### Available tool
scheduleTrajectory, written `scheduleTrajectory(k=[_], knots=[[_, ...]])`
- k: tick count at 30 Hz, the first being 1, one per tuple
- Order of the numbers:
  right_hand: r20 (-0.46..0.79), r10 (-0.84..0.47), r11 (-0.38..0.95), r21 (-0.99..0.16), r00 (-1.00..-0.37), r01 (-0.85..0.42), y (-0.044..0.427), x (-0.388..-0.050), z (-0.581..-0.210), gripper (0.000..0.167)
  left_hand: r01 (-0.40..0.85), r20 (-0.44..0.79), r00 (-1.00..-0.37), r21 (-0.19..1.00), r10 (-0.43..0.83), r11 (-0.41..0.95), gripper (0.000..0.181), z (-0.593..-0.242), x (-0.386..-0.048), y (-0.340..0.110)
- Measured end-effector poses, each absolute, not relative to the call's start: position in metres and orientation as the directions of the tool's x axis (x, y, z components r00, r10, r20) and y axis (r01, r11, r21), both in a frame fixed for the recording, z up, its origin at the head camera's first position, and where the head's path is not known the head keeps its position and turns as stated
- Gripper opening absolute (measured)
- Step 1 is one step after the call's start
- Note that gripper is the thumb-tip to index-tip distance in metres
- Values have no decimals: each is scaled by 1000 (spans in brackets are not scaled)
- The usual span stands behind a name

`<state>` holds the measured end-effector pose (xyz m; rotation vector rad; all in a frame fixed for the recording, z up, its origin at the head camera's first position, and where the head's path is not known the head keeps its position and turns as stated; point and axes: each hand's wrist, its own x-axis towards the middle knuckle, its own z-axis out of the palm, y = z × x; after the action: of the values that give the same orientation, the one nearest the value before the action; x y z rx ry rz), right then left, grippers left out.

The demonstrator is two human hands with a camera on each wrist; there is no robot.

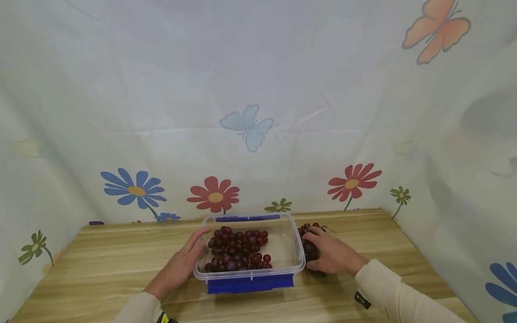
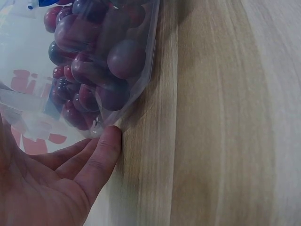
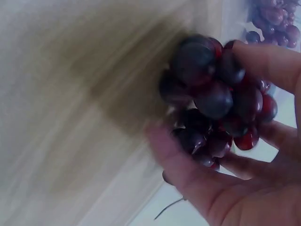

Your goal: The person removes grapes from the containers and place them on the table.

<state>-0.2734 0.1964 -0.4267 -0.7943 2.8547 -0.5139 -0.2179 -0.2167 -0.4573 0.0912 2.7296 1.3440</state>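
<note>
Pale sleeve, grape bunch, purplish-red, glossy

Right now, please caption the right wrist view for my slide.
The right hand grips a bunch of dark red grapes.

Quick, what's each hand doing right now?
Left hand: fingers outstretched, touching the clear container, not gripping it.
Right hand: fingers curled round a bunch of grapes, holding it beside the container.

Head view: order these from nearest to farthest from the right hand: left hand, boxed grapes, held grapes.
1. Held grapes, in the right hand.
2. Boxed grapes, leftward, inside the box.
3. Left hand, at the box's left end.
</note>
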Motion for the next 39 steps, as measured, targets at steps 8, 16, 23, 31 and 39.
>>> scheduleTrajectory(k=[8,16,23,31,39], knots=[[-36,-503,818,-343,-863,-463,191,-268,-430,61,4,-69,-993,792,96,610,57,-458,-218,-218],[-30,-555,802,-287,-832,-524,186,-267,-429,56,-11,-88,-991,793,97,609,60,-458,-220,-220],[-90,-586,794,-262,-805,-548,198,-269,-419,57,0,-77,-992,790,99,613,57,-459,-220,-220],[-94,-595,796,-208,-798,-569,208,-267,-416,63,8,-70,-992,790,103,614,57,-462,-222,-220],[-157,-534,833,-269,-831,-484,208,-265,-402,71,-6,-79,-993,788,92,615,58,-463,-222,-219]])
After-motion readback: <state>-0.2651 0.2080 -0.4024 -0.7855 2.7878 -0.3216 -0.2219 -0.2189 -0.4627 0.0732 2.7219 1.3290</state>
